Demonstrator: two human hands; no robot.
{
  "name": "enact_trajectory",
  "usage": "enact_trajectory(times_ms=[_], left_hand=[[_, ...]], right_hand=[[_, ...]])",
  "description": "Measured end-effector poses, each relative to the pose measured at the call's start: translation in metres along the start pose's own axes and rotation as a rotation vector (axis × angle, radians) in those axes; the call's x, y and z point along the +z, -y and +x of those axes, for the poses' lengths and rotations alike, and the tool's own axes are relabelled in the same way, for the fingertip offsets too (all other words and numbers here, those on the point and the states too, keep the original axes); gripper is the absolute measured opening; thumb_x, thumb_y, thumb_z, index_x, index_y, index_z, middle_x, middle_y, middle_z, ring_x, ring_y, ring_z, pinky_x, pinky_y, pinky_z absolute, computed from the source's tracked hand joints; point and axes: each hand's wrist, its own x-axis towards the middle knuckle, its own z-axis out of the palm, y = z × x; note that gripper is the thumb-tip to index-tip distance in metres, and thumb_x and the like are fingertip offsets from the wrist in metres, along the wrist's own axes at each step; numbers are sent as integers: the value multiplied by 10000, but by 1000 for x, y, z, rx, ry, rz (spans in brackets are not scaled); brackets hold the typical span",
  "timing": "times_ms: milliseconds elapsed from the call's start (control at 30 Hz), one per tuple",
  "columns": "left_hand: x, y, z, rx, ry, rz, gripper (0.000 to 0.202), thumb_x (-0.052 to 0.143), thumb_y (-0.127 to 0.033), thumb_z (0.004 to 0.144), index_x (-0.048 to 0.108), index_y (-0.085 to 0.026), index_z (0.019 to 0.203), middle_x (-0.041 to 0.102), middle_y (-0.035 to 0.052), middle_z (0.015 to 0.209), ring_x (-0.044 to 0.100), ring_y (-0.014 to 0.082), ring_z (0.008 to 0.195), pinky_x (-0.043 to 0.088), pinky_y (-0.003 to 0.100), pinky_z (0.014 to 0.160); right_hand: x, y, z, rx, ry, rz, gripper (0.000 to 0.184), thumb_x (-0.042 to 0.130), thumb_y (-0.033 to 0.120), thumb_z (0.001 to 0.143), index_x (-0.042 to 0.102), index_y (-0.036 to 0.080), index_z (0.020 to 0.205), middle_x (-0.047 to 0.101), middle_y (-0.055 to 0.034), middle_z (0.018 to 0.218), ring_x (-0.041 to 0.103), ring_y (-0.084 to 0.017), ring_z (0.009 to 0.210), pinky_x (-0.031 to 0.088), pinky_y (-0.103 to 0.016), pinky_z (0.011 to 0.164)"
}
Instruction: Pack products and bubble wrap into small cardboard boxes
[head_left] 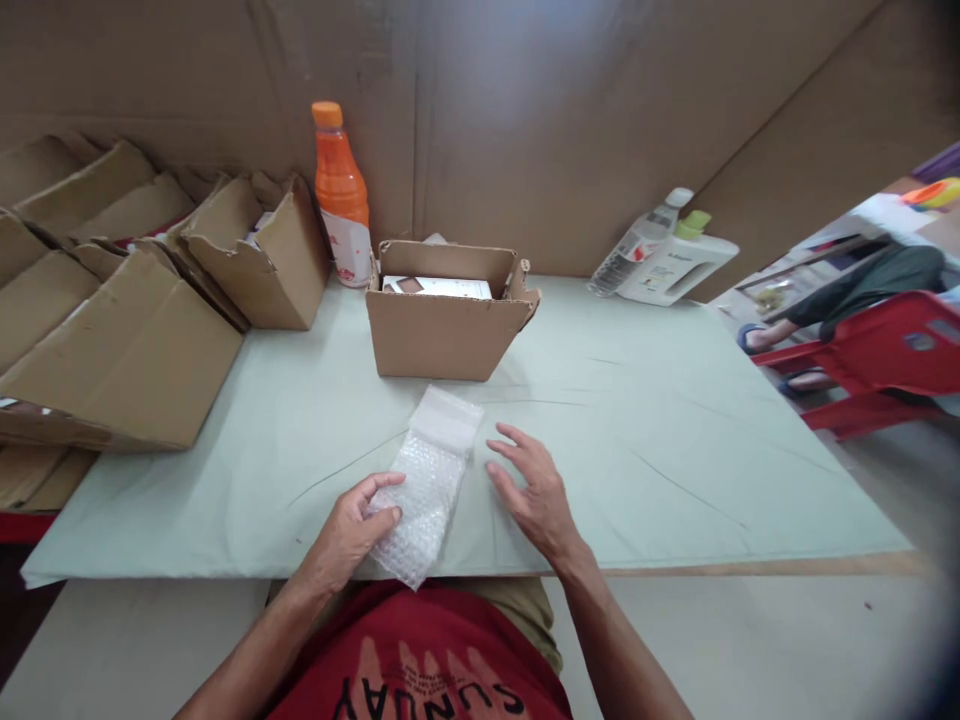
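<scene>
A clear bubble-wrap pouch (429,480) lies on the pale green table (637,440) near its front edge. My left hand (352,530) rests on the pouch's near left side, with fingers curled and the thumb pressing on the wrap. My right hand (532,490) lies flat on the table just right of the pouch, fingers spread, holding nothing. Behind the pouch stands a small open cardboard box (446,315) with white items inside.
Several cardboard boxes (135,330) are stacked along the left. An orange bottle (341,195) stands by the cardboard back wall. A clear bottle (634,250) and a white jug (675,265) lie at the back right. A red plastic chair (877,360) and a person's legs are at the right.
</scene>
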Motion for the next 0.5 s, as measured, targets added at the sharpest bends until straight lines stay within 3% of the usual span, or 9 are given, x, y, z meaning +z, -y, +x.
enact_trajectory(times_ms=[133,233,367,500], left_hand=[[11,4,-8,-37,120,42,615,726,-419,728,593,-139,1259,496,-59,657,384,86,555,307,217,552],[18,3,-14,-46,158,79,576,706,-411,732,600,-127,1222,464,-64,631,370,91,550,298,221,545],[15,7,-21,-84,176,55,503,702,-421,734,607,-134,1136,466,-61,629,384,93,545,307,225,544],[4,19,-26,-103,187,15,461,710,-453,762,609,-146,1090,466,-62,630,371,87,535,289,224,533]], right_hand=[[25,16,23,-110,189,-90,443,693,304,868,629,229,1299,564,-151,1448,499,-363,1332,421,-551,1056],[40,9,40,-85,236,-150,283,658,209,867,708,219,1145,663,-153,1320,568,-359,1248,446,-544,998],[34,-6,52,-87,99,-72,200,543,194,943,732,217,1003,773,-90,1074,692,-262,1031,485,-442,935],[16,-16,72,-74,-26,-134,196,529,226,964,720,205,1003,785,-69,1032,707,-236,987,490,-384,891]])
